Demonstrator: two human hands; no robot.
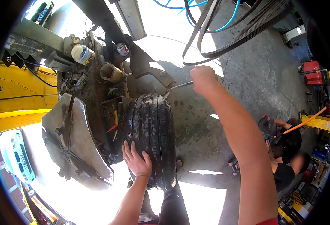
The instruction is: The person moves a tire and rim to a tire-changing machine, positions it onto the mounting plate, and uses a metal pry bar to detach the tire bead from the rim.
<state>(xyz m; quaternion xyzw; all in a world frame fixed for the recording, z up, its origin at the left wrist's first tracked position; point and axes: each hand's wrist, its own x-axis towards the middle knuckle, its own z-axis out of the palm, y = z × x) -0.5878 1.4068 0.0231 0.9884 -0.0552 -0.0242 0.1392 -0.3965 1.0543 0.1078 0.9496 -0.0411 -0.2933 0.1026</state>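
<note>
At the left, a grey metal plate (pixel 80 127) with straight cut edges carries dark, cross-like metal arms; it looks hard and worn. Next to it, a dirty metal surface (pixel 93 80) bears a round white bucket (pixel 82 54) and a brownish can (pixel 111 72), and below these there is an open tray (pixel 126 100) of small tools.

In the middle, just beside this tray, stands the black tyre (pixel 153 131), upright, with its tread toward the viewer. The tread is rubber, cut by long grooves and short cross slots, and has pale smears on it. The left hand (pixel 138 161) lies on its lower left side; this grip is open, fingers a little spread, pressing and not enclosing. I judge the tyre to be heavy and stiff, not fragile, and able to roll; the shoulders on both sides seem the best place to hold it, because the grooves give friction.

From the upper edge of the tyre, a thin, smooth metal bar (pixel 180 86) goes to the right hand (pixel 204 79), whose grip is closed firmly around the bar's end. I cannot tell whether the bar's other tip enters the tyre. The bar appears rigid, perhaps slippery if oily.
</note>
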